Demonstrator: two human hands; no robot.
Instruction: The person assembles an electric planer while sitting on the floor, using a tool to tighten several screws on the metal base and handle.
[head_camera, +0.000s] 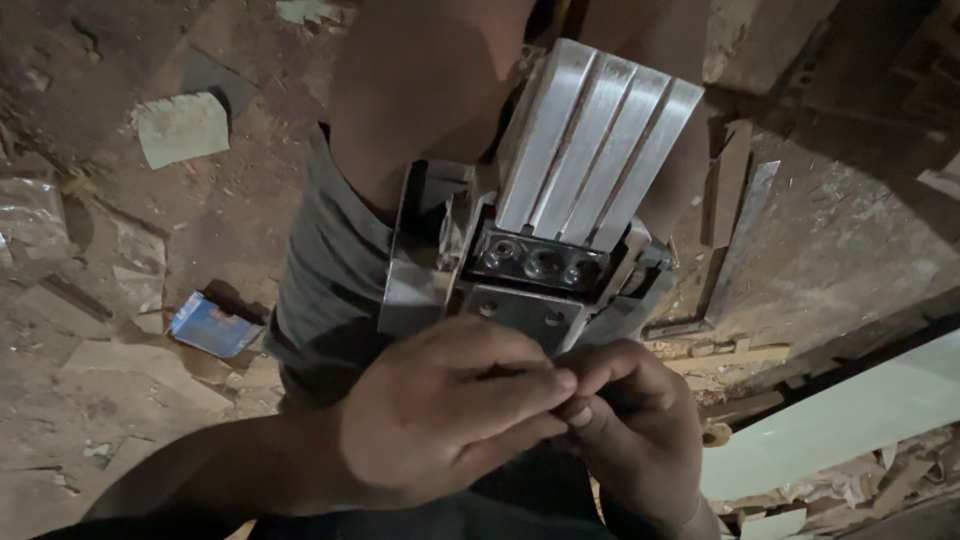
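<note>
Ribbed aluminium frame section (590, 150), pale silver with long parallel grooves, propped across the lap and tilted away, its near end capped by a metal corner bracket (530, 270) showing three round holes in a dark recess and two small screws below. Left hand (440, 410) and right hand (630, 430) bunched together just beneath the bracket, fingers (530, 385) pinched shut on something too small to make out. Dusty floor (120, 400) strewn with scraps, blue packet (212, 325) lying left of the knee.

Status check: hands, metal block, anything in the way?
Left hand and right hand pinched together, fingertips meeting below metal block. Whatever they pinch is hidden. Block rests on lap. Nothing blocking.
</note>
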